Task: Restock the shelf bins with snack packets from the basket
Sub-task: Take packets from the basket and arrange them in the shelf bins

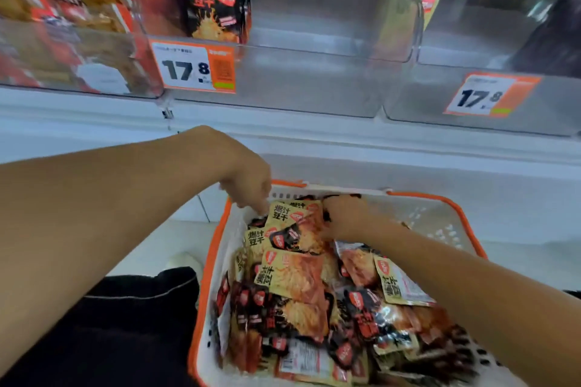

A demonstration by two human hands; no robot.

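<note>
A white basket with an orange rim (207, 261) sits low in front of me, heaped with yellow and black snack packets (298, 286). Both hands reach into its far end. My left hand (248, 185) has its fingers curled down onto the top edge of a yellow packet (289, 214). My right hand (345, 217) grips the other side of the same small stack of yellow packets. Above, a clear shelf bin (314, 41) holds a few black packets (217, 3) at its left end. The rest of that bin looks bare.
A full bin of red and yellow packets (63, 9) is at the upper left. Another clear bin (503, 41) stands at the upper right. Orange price tags reading 17.8 (195, 67) hang on the bin fronts. The white shelf edge (314, 135) runs between bins and basket.
</note>
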